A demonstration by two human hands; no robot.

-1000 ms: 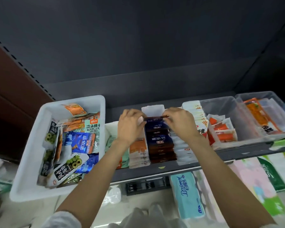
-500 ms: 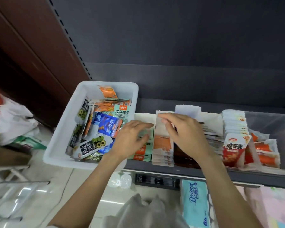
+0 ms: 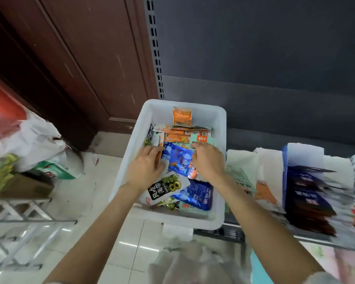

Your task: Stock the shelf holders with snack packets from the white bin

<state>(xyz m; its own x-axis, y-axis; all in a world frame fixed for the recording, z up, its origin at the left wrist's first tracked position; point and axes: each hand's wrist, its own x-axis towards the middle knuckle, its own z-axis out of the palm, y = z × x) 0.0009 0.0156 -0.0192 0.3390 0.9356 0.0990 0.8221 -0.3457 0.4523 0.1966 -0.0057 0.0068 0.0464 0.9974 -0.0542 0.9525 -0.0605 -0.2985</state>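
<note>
both hands [image 3: 146,167] moved into white bin [image 3: 131,160]

A dark reddish-brown wooden door [image 3: 74,64] fills the upper left, beside a grey slotted metal upright [image 3: 155,48] and a dark grey back panel [image 3: 264,42]. White plastic bags [image 3: 27,138] lie on the glossy pale tiled floor [image 3: 103,181], near a brown cardboard box [image 3: 23,186] and a white metal rack [image 3: 19,218].

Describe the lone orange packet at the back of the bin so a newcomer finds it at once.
Find the white bin at the shelf's left end. Against its far wall stands an orange packet, alone, apart from the heap. Other orange packets lie flat, overlapped, nearer both hands.
</note>
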